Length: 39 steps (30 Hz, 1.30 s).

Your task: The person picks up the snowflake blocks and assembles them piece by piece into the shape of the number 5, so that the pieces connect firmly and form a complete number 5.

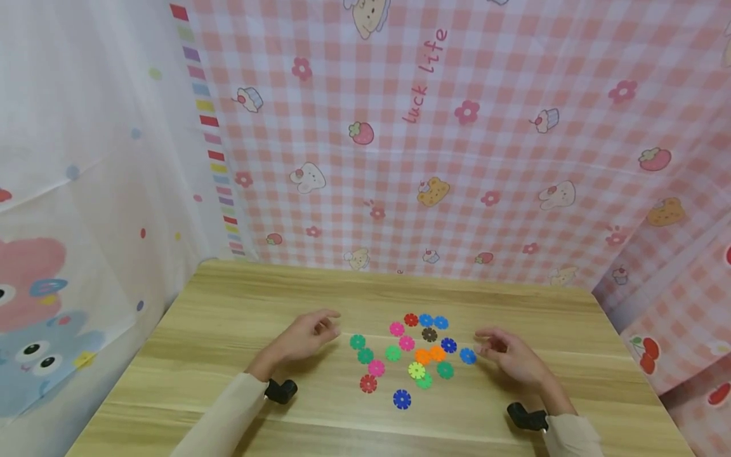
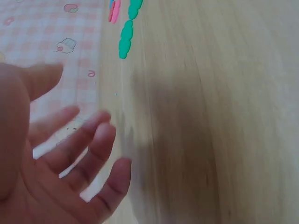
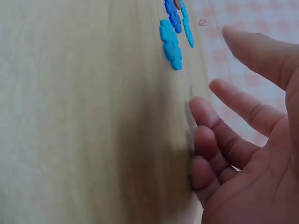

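Several flat, notched plastic discs like snowflake connectors lie loosely spread over the middle of the wooden table (image 1: 240, 304). My left hand (image 1: 304, 333) hovers left of them with relaxed fingers and an empty palm. Nearest to it are two dark green discs, the upper one (image 1: 357, 342) and the lower one (image 1: 365, 356). On the other side my right hand (image 1: 514, 357) is held with loosely bent fingers, holding nothing. Close to its fingertips lies a light blue disc (image 1: 468, 356), seen also as a blue disc (image 3: 171, 44) in the right wrist view.
A dark blue disc (image 1: 402, 399) lies nearest the front, apart from the others. A red disc (image 1: 411, 320) and blue ones sit at the back. Behind the table hangs a pink checked curtain (image 1: 400, 165); a white patterned curtain (image 1: 103, 158) hangs at the left.
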{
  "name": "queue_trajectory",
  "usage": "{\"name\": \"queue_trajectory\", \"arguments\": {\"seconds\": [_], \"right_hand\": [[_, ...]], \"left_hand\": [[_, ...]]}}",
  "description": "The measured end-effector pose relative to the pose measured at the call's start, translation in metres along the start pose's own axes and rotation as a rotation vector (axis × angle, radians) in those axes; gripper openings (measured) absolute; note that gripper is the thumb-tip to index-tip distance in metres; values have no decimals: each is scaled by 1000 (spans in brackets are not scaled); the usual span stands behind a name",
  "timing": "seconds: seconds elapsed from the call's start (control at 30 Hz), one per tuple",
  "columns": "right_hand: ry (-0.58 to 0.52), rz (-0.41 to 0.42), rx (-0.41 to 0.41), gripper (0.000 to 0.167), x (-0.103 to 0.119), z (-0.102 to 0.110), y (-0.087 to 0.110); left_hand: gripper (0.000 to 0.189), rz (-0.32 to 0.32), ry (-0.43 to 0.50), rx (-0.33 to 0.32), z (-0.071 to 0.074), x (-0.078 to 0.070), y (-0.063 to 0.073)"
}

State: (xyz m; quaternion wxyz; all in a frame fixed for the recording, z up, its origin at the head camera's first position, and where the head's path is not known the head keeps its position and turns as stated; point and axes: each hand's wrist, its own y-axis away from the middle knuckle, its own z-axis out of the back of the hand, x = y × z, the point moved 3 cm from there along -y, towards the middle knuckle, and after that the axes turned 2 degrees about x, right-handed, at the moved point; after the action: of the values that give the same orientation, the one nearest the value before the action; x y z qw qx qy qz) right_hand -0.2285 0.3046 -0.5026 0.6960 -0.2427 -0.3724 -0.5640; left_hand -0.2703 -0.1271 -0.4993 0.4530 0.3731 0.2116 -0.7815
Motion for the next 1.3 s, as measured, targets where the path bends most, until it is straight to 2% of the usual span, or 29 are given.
{"name": "queue_trajectory", "arguments": {"seconds": [0.13, 0.37, 0.57, 0.73, 0.9, 1.1, 1.3], "right_hand": [[-77, -35, 9, 42, -4, -1, -1], [-141, -77, 53, 40, -6, -5, -3], [-115, -14, 71, 38, -5, -7, -5], [-120, -18, 72, 39, -6, -10, -4], [-101, -26, 61, 40, -8, -13, -4], [-71, 7, 30, 36, -7, -15, -5], [-48, 16, -1, 30, -4, -19, -6]], "left_hand": [[39, -36, 27, 67, -9, -2, -6], [40, 40, 47, 113, -18, -2, -15], [40, 72, 48, 164, -22, -2, -22], [36, 93, 26, 158, -25, -5, -24], [33, 92, -48, 135, -28, -6, -24], [30, 81, -136, 110, -31, -7, -25], [21, 83, -155, 79, -32, -6, -26]]}}
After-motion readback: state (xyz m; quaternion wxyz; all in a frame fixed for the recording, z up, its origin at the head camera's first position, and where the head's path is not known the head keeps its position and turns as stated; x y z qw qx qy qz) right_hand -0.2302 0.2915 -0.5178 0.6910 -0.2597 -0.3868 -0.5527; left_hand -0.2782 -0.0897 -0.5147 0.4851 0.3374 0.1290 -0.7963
